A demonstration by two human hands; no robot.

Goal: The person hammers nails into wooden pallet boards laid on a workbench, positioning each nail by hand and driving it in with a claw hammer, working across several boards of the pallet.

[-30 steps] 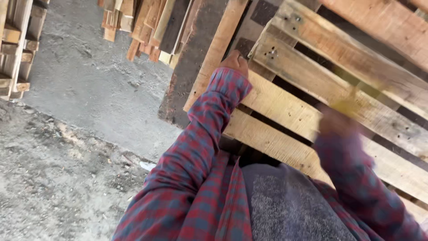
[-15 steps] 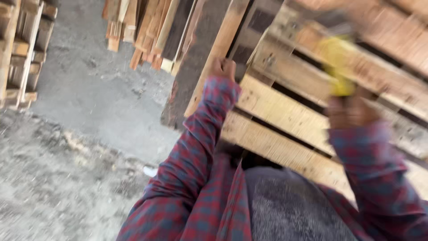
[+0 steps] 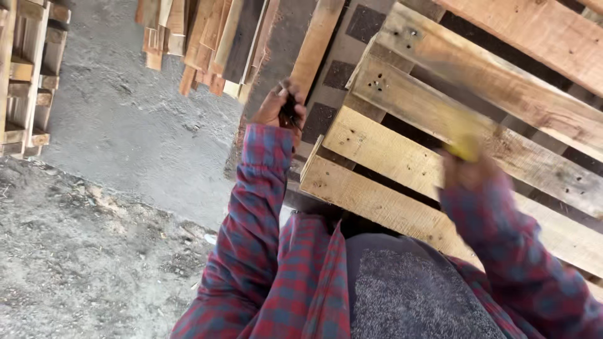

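A wooden pallet (image 3: pixel 402 144) of pale slats lies in front of me, filling the right side of the head view. My left hand (image 3: pixel 282 103) is closed around a small dark object at the pallet's left edge, by a brown plank (image 3: pixel 314 44). My right hand (image 3: pixel 465 172) is blurred with motion over a middle slat and grips a yellow-handled tool (image 3: pixel 461 141); the tool's head cannot be made out. Both arms wear red and blue plaid sleeves.
A heap of loose boards (image 3: pixel 201 37) lies at the top centre. Another stack of pallets (image 3: pixel 28 75) stands at the far left. Grey concrete (image 3: pixel 125 132) gives way to dirt and gravel (image 3: pixel 81 263) at the lower left.
My right hand has swung the yellow tool down from the upper slats toward the middle slat. My left hand has stayed at the pallet's left edge.
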